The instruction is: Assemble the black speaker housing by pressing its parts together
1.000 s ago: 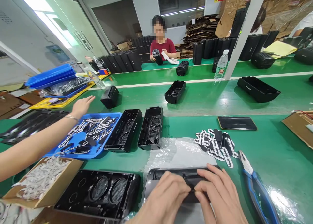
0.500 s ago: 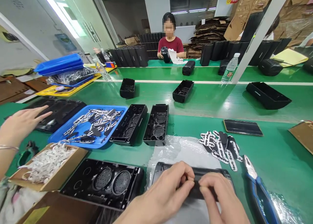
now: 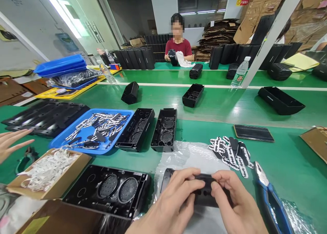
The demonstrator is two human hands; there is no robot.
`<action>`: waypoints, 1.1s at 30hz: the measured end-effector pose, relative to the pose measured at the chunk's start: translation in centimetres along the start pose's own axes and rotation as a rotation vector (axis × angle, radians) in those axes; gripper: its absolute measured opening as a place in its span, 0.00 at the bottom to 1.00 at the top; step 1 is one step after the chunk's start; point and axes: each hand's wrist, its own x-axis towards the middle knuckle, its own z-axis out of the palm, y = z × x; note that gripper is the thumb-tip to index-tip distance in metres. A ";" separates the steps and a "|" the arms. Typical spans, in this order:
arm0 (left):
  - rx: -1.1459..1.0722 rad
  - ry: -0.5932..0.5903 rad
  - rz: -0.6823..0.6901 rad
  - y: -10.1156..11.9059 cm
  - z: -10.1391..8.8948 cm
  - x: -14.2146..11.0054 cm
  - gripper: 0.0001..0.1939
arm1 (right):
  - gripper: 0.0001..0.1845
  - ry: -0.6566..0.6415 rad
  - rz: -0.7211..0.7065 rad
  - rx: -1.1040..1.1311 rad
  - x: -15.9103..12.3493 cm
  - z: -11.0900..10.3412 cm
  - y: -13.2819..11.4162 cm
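A black speaker housing point(image 3: 204, 197) lies on a translucent plastic sheet point(image 3: 190, 159) in front of me, with dark holes showing between my hands. My left hand point(image 3: 173, 198) grips its left part, fingers bent over the top. On the right, my right hand point(image 3: 233, 200) has thumb and forefinger pinched together at the upper edge. Whether a small piece sits between these fingertips is hidden. Nearby is a pile of black pads with white-patterned backing point(image 3: 231, 154). Blue-handled pliers point(image 3: 270, 196) lie right of my right hand.
Open speaker shells point(image 3: 108, 189) stand left and ahead, beside a blue tray point(image 3: 85, 138) of pads. A box of white pieces point(image 3: 51, 172) is at left. Another person's hand point(image 3: 12, 144) reaches in there. A phone point(image 3: 253, 133) lies right. A co-worker point(image 3: 178, 45) sits opposite.
My fingers have shifted on the housing, and its holes now show between my hands. The other person's hand drew back left. One shell on the far strip has turned.
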 end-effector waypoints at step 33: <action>-0.198 0.205 -0.179 -0.1 0.0 0.8 0.14 | 0.13 -0.306 0.098 0.079 1.7 -2.7 -0.8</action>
